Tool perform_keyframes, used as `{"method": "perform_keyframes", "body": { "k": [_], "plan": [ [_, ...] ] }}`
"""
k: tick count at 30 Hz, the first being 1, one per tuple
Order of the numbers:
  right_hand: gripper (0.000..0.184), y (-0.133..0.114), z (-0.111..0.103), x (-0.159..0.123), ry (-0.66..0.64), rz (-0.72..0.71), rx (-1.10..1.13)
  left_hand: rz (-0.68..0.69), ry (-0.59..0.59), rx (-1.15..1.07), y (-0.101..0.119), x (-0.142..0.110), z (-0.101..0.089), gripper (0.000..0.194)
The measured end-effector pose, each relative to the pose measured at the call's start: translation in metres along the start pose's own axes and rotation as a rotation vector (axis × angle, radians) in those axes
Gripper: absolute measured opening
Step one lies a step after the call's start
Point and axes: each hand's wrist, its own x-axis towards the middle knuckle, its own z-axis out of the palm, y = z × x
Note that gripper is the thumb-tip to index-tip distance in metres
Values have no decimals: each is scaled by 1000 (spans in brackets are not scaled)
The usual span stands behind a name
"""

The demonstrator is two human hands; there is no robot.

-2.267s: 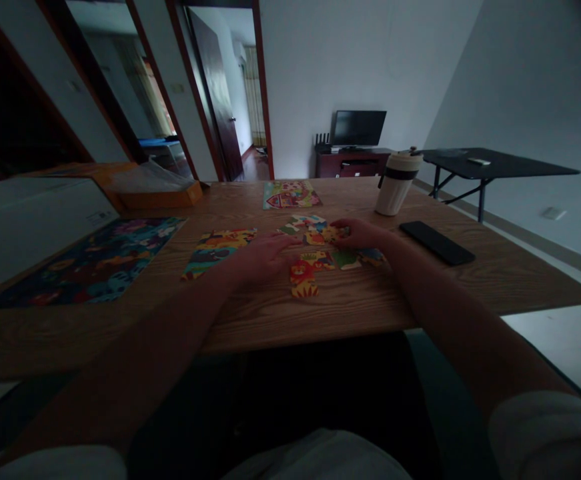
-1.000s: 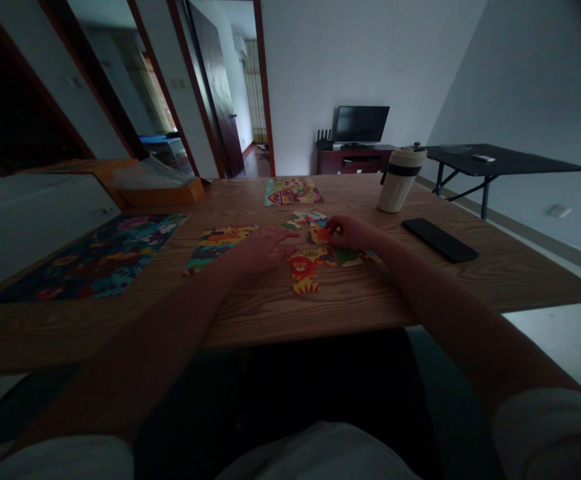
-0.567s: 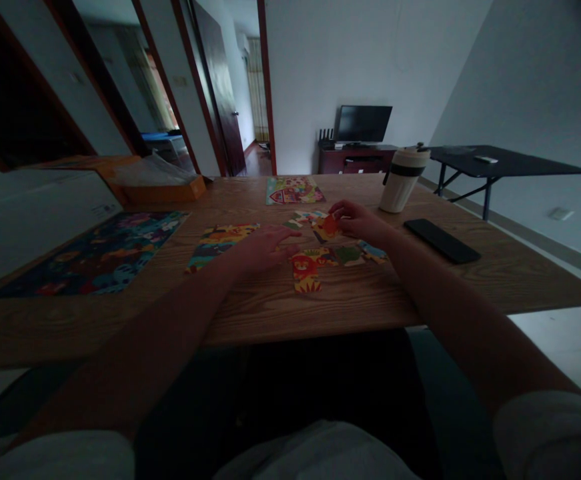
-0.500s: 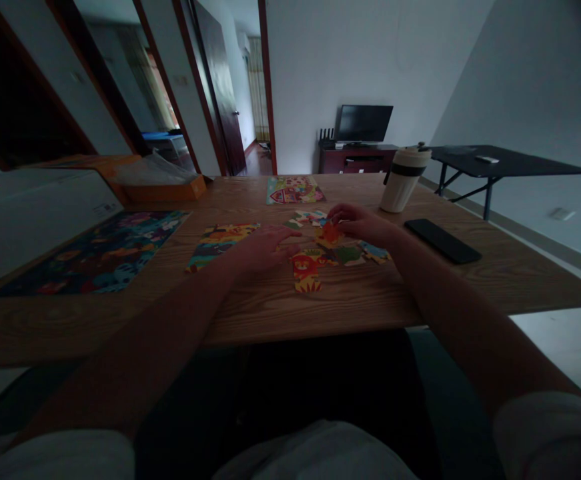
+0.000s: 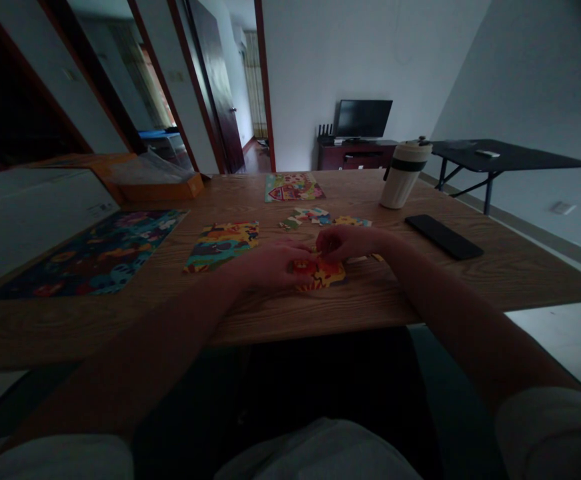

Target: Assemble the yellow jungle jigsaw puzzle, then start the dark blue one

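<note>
A small joined patch of red and yellow jigsaw pieces (image 5: 315, 280) lies on the table in front of me. My left hand (image 5: 277, 263) rests at its left side, fingers stretched out and touching the patch's edge. With bent fingertips, my right hand (image 5: 353, 241) pinches a jigsaw piece (image 5: 327, 265) at the patch's upper right; the fingers partly cover it. Loose jigsaw pieces (image 5: 310, 215) lie beyond my hands, and yellow and blue ones (image 5: 353, 221) lie just behind my right hand.
A partly covered animal puzzle (image 5: 223, 245) and a large dark-blue puzzle (image 5: 95, 257) lie to the left. A pink puzzle picture (image 5: 294, 187) is at the back. A tumbler (image 5: 404, 175) and a black phone (image 5: 443, 237) stand and lie right. An orange box (image 5: 163, 189) sits back left.
My right hand has come toward me from the loose pieces, bringing an orange-red jigsaw piece to the patch. My left hand has shifted right, onto the patch's left edge.
</note>
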Motion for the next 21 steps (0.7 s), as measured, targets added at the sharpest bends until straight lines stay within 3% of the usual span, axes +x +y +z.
{"method": "perform_keyframes", "body": {
  "k": [9,15,21],
  "plan": [
    [26,1,-12,-5,128,-7,-104,-11,-78,77,6,3,7,47],
    [30,4,-16,-9,-31,142,-228,-23,-86,89,7,2,7,45],
    [30,1,-14,-9,-35,180,-266,-34,-88,95,7,2,8,44]
  ]
}}
